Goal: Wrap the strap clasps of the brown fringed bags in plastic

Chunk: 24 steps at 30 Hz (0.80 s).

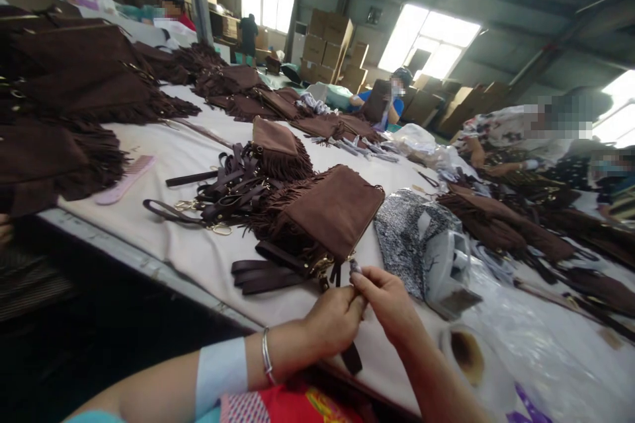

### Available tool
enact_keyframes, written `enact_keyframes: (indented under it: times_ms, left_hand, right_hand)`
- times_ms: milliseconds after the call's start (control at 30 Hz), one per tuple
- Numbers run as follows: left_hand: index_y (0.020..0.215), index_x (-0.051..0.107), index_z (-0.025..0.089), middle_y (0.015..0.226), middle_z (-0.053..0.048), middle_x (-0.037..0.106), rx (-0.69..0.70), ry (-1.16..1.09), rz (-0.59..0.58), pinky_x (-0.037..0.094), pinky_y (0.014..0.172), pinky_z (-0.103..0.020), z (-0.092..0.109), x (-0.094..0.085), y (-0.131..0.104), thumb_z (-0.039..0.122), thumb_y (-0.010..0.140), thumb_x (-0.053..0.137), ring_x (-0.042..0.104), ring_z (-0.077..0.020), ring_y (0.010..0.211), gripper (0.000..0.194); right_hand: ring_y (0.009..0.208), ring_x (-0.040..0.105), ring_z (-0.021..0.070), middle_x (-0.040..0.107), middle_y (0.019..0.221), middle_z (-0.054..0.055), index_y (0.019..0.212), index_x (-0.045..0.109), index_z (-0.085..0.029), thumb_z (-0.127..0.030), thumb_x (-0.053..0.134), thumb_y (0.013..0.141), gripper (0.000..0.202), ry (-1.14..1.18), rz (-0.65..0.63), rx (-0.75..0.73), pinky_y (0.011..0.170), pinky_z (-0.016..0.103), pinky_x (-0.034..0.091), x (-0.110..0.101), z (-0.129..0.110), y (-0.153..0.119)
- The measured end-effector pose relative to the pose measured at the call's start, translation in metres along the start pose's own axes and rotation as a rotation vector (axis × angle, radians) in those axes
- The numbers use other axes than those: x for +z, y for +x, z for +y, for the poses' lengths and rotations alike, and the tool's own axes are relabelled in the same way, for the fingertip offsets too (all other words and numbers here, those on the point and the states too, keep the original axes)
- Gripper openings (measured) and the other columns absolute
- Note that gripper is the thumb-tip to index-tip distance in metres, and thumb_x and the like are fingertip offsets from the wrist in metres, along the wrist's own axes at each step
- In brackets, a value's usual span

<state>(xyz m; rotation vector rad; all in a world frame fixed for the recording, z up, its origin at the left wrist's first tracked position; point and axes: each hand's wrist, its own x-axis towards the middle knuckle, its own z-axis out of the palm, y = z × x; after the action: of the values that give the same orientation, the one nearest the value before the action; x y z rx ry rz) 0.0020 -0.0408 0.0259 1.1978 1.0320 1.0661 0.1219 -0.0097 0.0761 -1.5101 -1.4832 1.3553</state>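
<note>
A brown fringed pouch lies in front of me, with gold clips at its near corner. My left hand is closed around a dark brown wrist strap, whose end hangs out below the fist. Close against it, my right hand pinches a small greyish wrapped piece beside the pouch's corner; exactly what it is cannot be made out. Folded dark straps rest left of my hands. Farther off are a heap of wrist straps with gold clasps and a smaller fringed pouch.
Piles of brown fringed bags cover the table's left side. A pink comb lies near the edge. To the right are a silver-grey patterned package, a roll and clear plastic. Several people work around the table.
</note>
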Motion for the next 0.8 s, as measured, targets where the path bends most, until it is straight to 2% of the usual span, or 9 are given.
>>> enact_keyframes:
  times_ms: [33, 100, 167, 200, 300, 367, 500, 600, 800]
  left_hand:
    - [0.066, 0.061, 0.016, 0.061, -0.003, 0.059, -0.017, -0.002, -0.006, 0.037, 0.057, -0.027, 0.001, -0.003, 0.0, 0.044, 0.085, 0.055, 0.053, -0.0144, 0.059, 0.034]
    - [0.069, 0.062, 0.015, 0.056, 0.001, 0.054, -0.159, -0.173, 0.043, 0.036, 0.053, -0.025, 0.004, -0.01, 0.003, 0.042, 0.082, 0.059, 0.049, -0.0123, 0.053, 0.03]
    - [0.079, 0.062, 0.015, 0.056, 0.005, 0.048, -0.338, -0.499, 0.068, 0.036, 0.05, -0.022, 0.009, -0.017, 0.005, 0.04, 0.081, 0.062, 0.044, -0.0088, 0.048, 0.025]
    - [0.084, 0.062, 0.014, 0.057, 0.006, 0.046, -0.405, -0.681, 0.045, 0.036, 0.049, -0.02, 0.012, -0.019, 0.007, 0.037, 0.08, 0.064, 0.042, -0.007, 0.047, 0.023]
    - [0.085, 0.059, 0.014, 0.058, 0.008, 0.043, -0.495, -1.107, -0.064, 0.036, 0.048, -0.015, 0.018, -0.023, 0.009, 0.026, 0.081, 0.066, 0.039, -0.003, 0.044, 0.014]
    - [0.079, 0.057, 0.014, 0.055, 0.008, 0.04, -0.522, -1.231, -0.047, 0.035, 0.046, -0.013, 0.02, -0.022, 0.011, 0.02, 0.082, 0.064, 0.037, -0.0019, 0.042, 0.01]
    - [0.079, 0.057, 0.013, 0.054, 0.008, 0.04, -0.54, -1.209, 0.136, 0.03, 0.041, -0.012, 0.019, -0.014, 0.015, 0.013, 0.077, 0.066, 0.036, -0.0011, 0.04, 0.009]
    - [0.075, 0.056, 0.014, 0.052, 0.008, 0.041, -0.492, -1.108, 0.238, 0.029, 0.041, -0.014, 0.019, -0.011, 0.015, 0.015, 0.071, 0.07, 0.036, -0.0019, 0.04, 0.014]
    - [0.065, 0.05, 0.017, 0.048, 0.009, 0.039, -0.328, -0.808, 0.293, 0.026, 0.041, -0.018, 0.021, -0.013, 0.01, 0.029, 0.065, 0.074, 0.033, -0.0039, 0.04, 0.027]
  right_hand:
    - [0.051, 0.049, 0.0128, 0.056, 0.057, -0.001, 0.068, 0.064, -0.017, -0.052, 0.068, 0.073, 0.036, -0.002, 0.014, -0.023, 0.048, 0.025, 0.039, -0.003, 0.0, 0.002]
    - [0.053, 0.047, 0.0112, 0.055, 0.057, -0.001, 0.065, 0.063, -0.016, -0.051, 0.067, 0.077, 0.037, 0.015, -0.019, -0.044, 0.051, 0.024, 0.037, -0.009, -0.001, 0.005]
    - [0.051, 0.043, 0.0093, 0.054, 0.057, -0.001, 0.066, 0.062, -0.015, -0.05, 0.067, 0.078, 0.038, 0.082, -0.093, -0.017, 0.05, 0.023, 0.033, -0.015, -0.002, 0.008]
    - [0.05, 0.041, 0.0083, 0.054, 0.057, -0.001, 0.067, 0.063, -0.014, -0.051, 0.069, 0.076, 0.038, 0.133, -0.126, 0.013, 0.048, 0.023, 0.03, -0.017, -0.004, 0.009]
    - [0.047, 0.039, 0.0066, 0.053, 0.057, -0.002, 0.07, 0.063, -0.014, -0.05, 0.076, 0.07, 0.038, 0.28, -0.176, 0.124, 0.045, 0.022, 0.025, -0.019, -0.008, 0.01]
    - [0.046, 0.04, 0.006, 0.053, 0.056, -0.002, 0.07, 0.062, -0.013, -0.047, 0.079, 0.067, 0.038, 0.335, -0.18, 0.183, 0.044, 0.021, 0.023, -0.017, -0.011, 0.01]
    - [0.045, 0.041, 0.0053, 0.054, 0.056, -0.002, 0.071, 0.063, -0.012, -0.045, 0.081, 0.065, 0.038, 0.381, -0.168, 0.221, 0.044, 0.02, 0.024, -0.015, -0.011, 0.009]
    - [0.045, 0.041, 0.0051, 0.054, 0.056, -0.002, 0.07, 0.063, -0.012, -0.046, 0.081, 0.065, 0.039, 0.373, -0.162, 0.206, 0.044, 0.019, 0.023, -0.013, -0.009, 0.009]
    - [0.045, 0.039, 0.0054, 0.053, 0.055, -0.001, 0.07, 0.064, -0.011, -0.049, 0.077, 0.07, 0.04, 0.289, -0.113, 0.1, 0.045, 0.02, 0.024, -0.009, -0.002, 0.007]
